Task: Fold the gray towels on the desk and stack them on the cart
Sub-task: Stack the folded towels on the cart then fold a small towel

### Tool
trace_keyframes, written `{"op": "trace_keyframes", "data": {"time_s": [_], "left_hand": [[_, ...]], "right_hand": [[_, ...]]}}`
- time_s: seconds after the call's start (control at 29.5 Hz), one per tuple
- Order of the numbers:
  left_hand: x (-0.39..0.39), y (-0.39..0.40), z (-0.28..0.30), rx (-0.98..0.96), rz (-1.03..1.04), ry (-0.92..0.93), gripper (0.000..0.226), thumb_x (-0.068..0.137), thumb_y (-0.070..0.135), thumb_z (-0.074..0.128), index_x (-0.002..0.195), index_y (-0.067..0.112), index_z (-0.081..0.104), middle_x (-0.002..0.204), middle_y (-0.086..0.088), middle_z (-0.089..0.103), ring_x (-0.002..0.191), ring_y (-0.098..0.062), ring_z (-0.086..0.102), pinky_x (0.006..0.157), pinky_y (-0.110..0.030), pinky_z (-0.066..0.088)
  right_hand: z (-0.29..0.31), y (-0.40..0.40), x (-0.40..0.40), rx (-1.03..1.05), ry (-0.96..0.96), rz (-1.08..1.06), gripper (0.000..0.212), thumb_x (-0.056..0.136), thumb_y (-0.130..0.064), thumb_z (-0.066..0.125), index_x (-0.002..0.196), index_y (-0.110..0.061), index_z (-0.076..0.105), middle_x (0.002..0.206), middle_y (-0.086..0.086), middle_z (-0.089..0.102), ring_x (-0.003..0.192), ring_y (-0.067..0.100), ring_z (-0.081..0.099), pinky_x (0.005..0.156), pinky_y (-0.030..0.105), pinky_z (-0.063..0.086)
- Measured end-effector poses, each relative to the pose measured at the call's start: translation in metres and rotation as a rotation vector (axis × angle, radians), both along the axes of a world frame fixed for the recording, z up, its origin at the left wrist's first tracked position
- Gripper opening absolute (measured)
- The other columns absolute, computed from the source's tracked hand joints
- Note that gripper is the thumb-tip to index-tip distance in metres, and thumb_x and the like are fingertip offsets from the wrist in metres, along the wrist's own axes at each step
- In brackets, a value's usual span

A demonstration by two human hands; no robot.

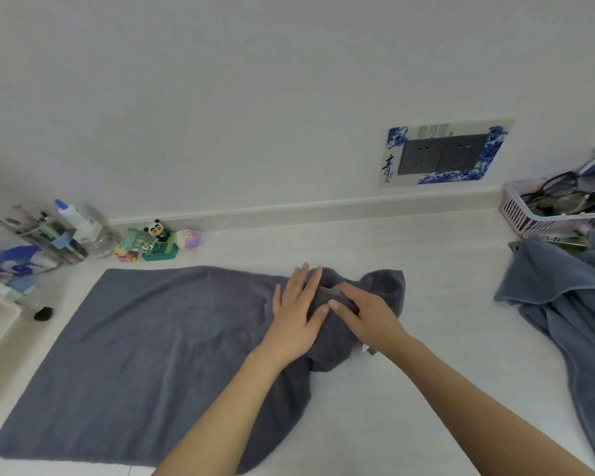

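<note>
Towel: a gray towel (pixel 145 355) lies spread on the white desk (pixel 409 389), flat over its left part and bunched into a rumpled heap at its right end, about the middle of the view.
Left hand: the left hand (pixel 296 314) rests palm down on the heap with fingers spread wide, gripping nothing.
Right hand: the right hand (pixel 364 314) lies just beside the left one, touching it, fingers curled narrow and pinching a ridge of the gray towel.
Second towel: another gray towel (pixel 571 310) sits crumpled at 3 o'clock, well apart from the hands, running off the right edge of the view.
Basket: a pink slatted basket (pixel 526 218) at 2 o'clock against the wall holds several pairs of dark-framed glasses (pixel 560 194); what else is in it cannot be told.
Clear holder: a clear holder (pixel 49 242) at 10 o'clock holds pens and brushes, tilted.
Small toys: a panda figure (pixel 158 230) and a green box (pixel 152 247) stand near the wall at 11 o'clock.
Wall: a socket plate (pixel 443 152) with a blue patterned border at 1 o'clock.
</note>
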State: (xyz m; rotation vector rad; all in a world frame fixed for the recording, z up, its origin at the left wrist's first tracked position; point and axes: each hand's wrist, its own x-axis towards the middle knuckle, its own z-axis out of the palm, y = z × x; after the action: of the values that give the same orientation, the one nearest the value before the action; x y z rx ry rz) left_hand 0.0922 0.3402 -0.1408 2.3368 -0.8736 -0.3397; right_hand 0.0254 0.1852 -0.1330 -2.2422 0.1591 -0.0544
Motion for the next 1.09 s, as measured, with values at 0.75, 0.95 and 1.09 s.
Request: {"op": "trace_keyframes", "data": {"time_s": [0.75,0.95,1.09], "left_hand": [[0.130,0.008,0.099,-0.174,0.404,0.012,0.012,0.088,0.031,0.065,0.078,0.030,0.073,0.086,0.007,0.071,0.087,-0.014,0.062,0.077,-0.030,0.046],[0.144,-0.060,0.043,0.217,0.527,-0.272,0.028,0.094,0.036,0.050,0.111,0.022,0.068,0.121,-0.010,0.054,0.116,-0.032,0.044,0.099,-0.042,0.030],[0.117,-0.097,0.006,0.277,0.400,-0.114,0.047,0.097,0.038,0.044,0.140,0.019,0.042,0.141,-0.011,0.031,0.132,-0.030,0.027,0.110,-0.042,0.017]], "right_hand": [[0.080,-0.200,-0.058,0.416,0.271,-0.421,0.026,0.087,-0.031,0.062,0.083,-0.007,0.069,0.084,0.009,0.070,0.079,0.021,0.066,0.067,0.027,0.046],[0.033,-0.211,0.000,-0.121,-0.044,-0.774,0.020,0.091,-0.025,0.059,0.105,-0.013,0.068,0.106,0.009,0.066,0.103,0.028,0.057,0.085,0.036,0.042],[0.000,-0.208,0.008,-0.301,0.165,-0.559,0.031,0.090,-0.028,0.059,0.121,-0.029,0.062,0.134,0.003,0.050,0.125,0.029,0.038,0.105,0.039,0.029]]}}
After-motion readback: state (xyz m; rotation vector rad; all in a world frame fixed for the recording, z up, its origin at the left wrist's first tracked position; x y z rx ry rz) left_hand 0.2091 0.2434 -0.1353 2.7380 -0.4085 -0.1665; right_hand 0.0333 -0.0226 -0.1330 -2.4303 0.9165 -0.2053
